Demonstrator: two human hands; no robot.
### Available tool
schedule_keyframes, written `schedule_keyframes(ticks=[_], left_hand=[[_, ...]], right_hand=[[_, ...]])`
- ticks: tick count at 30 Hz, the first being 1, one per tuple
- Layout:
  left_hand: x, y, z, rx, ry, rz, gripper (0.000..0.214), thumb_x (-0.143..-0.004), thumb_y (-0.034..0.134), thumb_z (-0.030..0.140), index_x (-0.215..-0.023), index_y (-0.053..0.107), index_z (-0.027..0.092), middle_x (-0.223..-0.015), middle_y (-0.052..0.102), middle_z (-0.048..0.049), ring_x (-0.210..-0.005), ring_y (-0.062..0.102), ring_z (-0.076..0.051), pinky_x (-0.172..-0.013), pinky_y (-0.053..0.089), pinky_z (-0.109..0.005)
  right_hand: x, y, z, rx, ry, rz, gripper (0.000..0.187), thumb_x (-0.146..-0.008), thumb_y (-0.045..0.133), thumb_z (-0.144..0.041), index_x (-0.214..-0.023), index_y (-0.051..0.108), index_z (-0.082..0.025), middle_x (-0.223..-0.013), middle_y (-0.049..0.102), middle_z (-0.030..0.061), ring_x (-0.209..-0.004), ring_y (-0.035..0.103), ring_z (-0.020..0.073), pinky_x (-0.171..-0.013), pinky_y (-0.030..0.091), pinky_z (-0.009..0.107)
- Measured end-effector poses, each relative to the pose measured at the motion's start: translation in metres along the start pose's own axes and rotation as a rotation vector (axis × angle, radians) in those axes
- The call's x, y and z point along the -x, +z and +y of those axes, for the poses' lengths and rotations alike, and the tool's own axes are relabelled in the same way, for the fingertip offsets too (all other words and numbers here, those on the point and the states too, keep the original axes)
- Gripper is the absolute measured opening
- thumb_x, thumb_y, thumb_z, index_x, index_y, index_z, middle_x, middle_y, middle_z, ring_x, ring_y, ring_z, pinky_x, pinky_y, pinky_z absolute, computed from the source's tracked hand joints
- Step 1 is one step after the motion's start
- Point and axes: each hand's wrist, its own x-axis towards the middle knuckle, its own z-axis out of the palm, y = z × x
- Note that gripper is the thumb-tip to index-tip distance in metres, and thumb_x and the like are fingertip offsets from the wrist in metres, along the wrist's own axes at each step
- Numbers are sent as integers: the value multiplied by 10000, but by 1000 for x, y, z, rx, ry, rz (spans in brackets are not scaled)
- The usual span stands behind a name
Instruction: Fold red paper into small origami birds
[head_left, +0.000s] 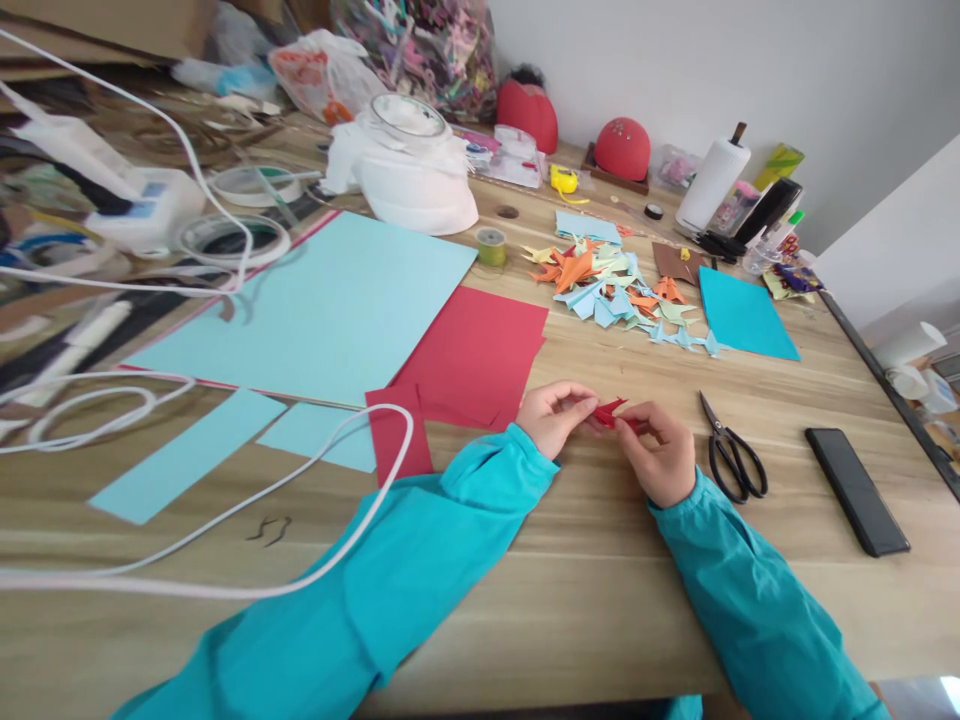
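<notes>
- Origami (pixel 610 410), small, red: held between both hands just above the table (pixel 600 600), in front of the person.
- Long axis: we see it running roughly crosswise, left hand to right hand, with a slight tilt; thin red point sticks out up and to the right.
- Ends are partly covered by fingers, so we can't tell its full outline.
- Left hand (pixel 556 418): thumb and index nearly together, pinching the left end; thumb points right, along the paper; we can't fully see the other fingers.
- Right hand (pixel 661 450): thumb and index pinched on the right end, barely any gap; remaining fingers curled in.
- Fingertips of the two hands: close, small stretch of red showing between them.
- Red sheet (pixel 480 350): just beside the left hand, next to the big blue sheet (pixel 322 310).
- Red strip (pixel 401 435): near the left sleeve (pixel 420 560), white cable (pixel 409 440) looping over it.
- Blue strip (pixel 187 455): farther left, slanted.
- Scissors (pixel 735 455): right of the right hand, apart from it, tips pointing away from the person.
- Phone (pixel 857 490): right of the scissors, screen dark.
- Folded pile (pixel 600 285): beyond the hands; we count orange, blue and pale green pieces.
- Teal sheet (pixel 748 312): right of the pile.
</notes>
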Motion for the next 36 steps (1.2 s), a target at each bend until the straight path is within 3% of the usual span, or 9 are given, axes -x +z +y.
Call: schedule_keyframes(ticks=[4, 10, 13, 16, 21, 36], left_hand=[[3, 1, 1, -114, 87, 63, 270, -544, 779, 342, -680, 659, 142, -578, 634, -13, -525, 598, -139, -509, 512, -253], [4, 2, 6, -63, 100, -15, 311, -554, 760, 287, -814, 674, 140, -676, 670, -36, -595, 618, -160, -511, 515, -260], [5, 1, 15, -103, 124, -14, 274, -540, 764, 238, -784, 687, 139, -692, 681, -34, -657, 630, -152, -621, 524, -253], [6, 0, 23, -173, 53, -102, 245, -577, 749, 275, -772, 698, 134, -756, 705, -54, -748, 649, -176, -720, 525, -279], [5, -5, 23, -358, 9, -181, 245, -647, 695, 311, -796, 711, 118, -793, 719, -71, -771, 656, -197, -741, 521, -298], [9, -7, 15, -747, 502, -308, 181, -806, 510, 176, -811, 685, 129, -820, 684, -76, -763, 625, -147, -707, 487, -236]], right_hand=[[1, 2, 2, -25, 24, -11, 71, -778, 593, -264, -788, 609, -195, -723, 653, 29, -627, 586, 136, -588, 494, 270], [-1, 1, 5, -170, 64, -69, 89, -792, 591, -282, -812, 607, -196, -736, 641, 26, -642, 581, 134, -594, 484, 268], [-3, 1, 6, -307, 107, -160, 108, -783, 606, -299, -775, 604, -191, -678, 622, 13, -602, 566, 129, -572, 469, 265], [-4, 1, 6, -381, 123, -205, 122, -763, 634, -301, -741, 601, -186, -659, 618, 11, -598, 558, 128, -573, 459, 267], [-5, 0, 6, -489, 164, -264, 145, -716, 692, -304, -725, 614, -182, -650, 633, 12, -589, 565, 128, -565, 457, 266], [-6, -4, 7, -578, 235, -310, 179, -649, 738, -294, -658, 602, -178, -596, 623, -2, -545, 549, 120, -532, 423, 259]])
